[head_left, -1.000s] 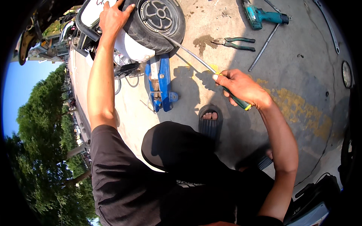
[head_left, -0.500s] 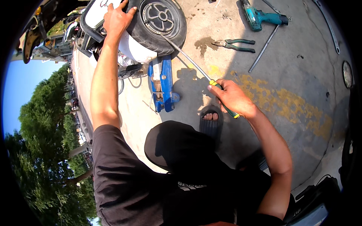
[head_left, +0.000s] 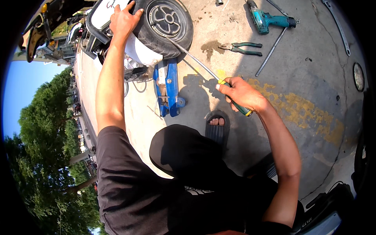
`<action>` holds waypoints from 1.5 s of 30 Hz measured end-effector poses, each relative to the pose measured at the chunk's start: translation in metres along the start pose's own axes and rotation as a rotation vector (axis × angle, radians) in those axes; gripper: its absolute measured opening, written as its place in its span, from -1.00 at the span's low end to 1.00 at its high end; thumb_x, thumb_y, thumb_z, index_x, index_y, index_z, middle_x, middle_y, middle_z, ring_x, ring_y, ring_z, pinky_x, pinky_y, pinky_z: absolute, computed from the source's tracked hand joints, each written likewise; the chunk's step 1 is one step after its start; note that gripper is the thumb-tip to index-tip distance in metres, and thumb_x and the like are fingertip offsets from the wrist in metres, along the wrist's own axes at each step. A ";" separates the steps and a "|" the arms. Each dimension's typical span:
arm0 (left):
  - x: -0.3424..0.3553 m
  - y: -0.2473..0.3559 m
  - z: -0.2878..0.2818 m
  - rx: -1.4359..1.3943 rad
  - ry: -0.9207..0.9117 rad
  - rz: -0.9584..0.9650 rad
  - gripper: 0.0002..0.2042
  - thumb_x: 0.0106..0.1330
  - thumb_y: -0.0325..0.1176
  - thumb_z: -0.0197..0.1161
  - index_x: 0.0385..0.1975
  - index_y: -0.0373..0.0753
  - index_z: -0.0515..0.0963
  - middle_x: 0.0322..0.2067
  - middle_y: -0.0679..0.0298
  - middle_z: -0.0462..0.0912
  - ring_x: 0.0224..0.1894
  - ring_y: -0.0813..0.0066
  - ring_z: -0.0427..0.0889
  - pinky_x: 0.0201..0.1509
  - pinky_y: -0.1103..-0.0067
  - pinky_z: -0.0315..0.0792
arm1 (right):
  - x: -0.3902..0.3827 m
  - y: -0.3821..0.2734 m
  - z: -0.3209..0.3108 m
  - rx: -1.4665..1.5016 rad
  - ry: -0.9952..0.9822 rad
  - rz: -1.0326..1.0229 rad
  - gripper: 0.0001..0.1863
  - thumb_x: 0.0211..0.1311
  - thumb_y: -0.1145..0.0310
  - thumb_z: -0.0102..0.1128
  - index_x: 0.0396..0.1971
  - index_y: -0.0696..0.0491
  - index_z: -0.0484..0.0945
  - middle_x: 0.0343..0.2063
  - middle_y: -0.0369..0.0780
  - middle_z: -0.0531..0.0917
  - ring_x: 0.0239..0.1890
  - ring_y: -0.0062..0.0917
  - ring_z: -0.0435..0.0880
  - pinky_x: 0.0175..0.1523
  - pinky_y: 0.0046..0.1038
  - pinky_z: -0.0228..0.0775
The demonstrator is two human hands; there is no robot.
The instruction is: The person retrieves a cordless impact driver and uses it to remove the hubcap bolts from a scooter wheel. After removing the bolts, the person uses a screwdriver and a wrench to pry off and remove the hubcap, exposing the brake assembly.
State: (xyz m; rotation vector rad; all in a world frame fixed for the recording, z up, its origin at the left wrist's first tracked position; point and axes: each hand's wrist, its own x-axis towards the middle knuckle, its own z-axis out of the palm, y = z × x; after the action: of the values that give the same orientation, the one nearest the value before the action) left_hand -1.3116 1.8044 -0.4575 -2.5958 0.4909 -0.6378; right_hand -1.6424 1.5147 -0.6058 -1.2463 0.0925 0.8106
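My right hand (head_left: pixel 243 95) is wrapped round the green and yellow handle of a long screwdriver (head_left: pixel 199 66). Its steel shaft slants up and left, and the tip meets the edge where the tyre (head_left: pixel 154 41) joins the spoked black-and-grey wheel (head_left: pixel 168 18). Whether the tip is wedged under the tyre's lip I cannot tell. Fingers spread, my left hand (head_left: pixel 124 21) rests at the tyre's left side, against the white and black scooter body (head_left: pixel 102 18). Under the wheel, a blue floor jack (head_left: pixel 171 84) stands on the concrete.
Right of the wheel lie pliers (head_left: pixel 244 48) with dark green handles, a teal cordless drill (head_left: pixel 266 19), a metal rod (head_left: pixel 272 51) and a long wrench (head_left: pixel 340 29). A round dark-rimmed object (head_left: pixel 358 77) is at the far right. My sandalled foot (head_left: pixel 216 127) is below the screwdriver.
The screwdriver and both hands keep nearly the same places; the right hand's grip has turned slightly, with the handle's end a little higher and to the right. The view has shifted slightly.
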 end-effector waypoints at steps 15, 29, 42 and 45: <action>0.003 0.005 -0.001 -0.029 0.028 -0.007 -0.41 0.18 0.29 0.27 0.21 0.24 0.58 0.31 -0.21 0.37 0.18 -0.22 0.55 0.21 0.15 0.49 | -0.001 0.008 0.002 -0.095 0.042 -0.008 -0.61 0.47 0.10 0.13 -0.15 0.19 0.51 -0.64 -0.32 0.46 -0.73 -0.65 0.46 -0.61 -0.50 0.32; -0.002 0.004 0.004 -0.046 0.037 0.002 -0.41 0.17 0.28 0.29 0.20 0.24 0.59 0.32 -0.19 0.37 0.20 -0.20 0.54 0.21 0.14 0.48 | -0.006 -0.013 -0.007 0.065 -0.054 0.104 -0.60 0.45 0.03 0.14 -0.22 0.15 0.50 -0.66 -0.34 0.44 -0.76 -0.66 0.45 -0.66 -0.54 0.29; -0.008 0.046 -0.042 -0.317 -0.080 -0.092 -0.48 0.23 -0.13 0.39 0.15 -0.26 0.58 0.09 -0.08 0.62 0.17 -0.03 0.56 0.27 0.26 0.41 | 0.010 0.040 0.044 0.190 0.081 -0.063 -0.58 0.44 0.11 0.12 -0.24 0.27 0.49 -0.69 -0.23 0.54 -0.73 -0.56 0.58 -0.54 -0.43 0.47; -0.011 0.026 -0.022 -0.228 -0.013 -0.046 -0.45 0.21 0.01 0.36 0.18 -0.08 0.58 0.17 -0.12 0.53 0.20 -0.10 0.54 0.26 0.21 0.42 | 0.011 0.048 0.062 0.138 0.135 -0.081 -0.58 0.43 0.12 0.13 -0.26 0.27 0.51 -0.69 -0.21 0.55 -0.72 -0.53 0.60 -0.54 -0.43 0.45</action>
State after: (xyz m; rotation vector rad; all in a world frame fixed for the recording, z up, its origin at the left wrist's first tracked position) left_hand -1.3376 1.7797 -0.4561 -2.8308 0.5293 -0.6112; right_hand -1.6845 1.5777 -0.6279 -1.1660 0.2026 0.6388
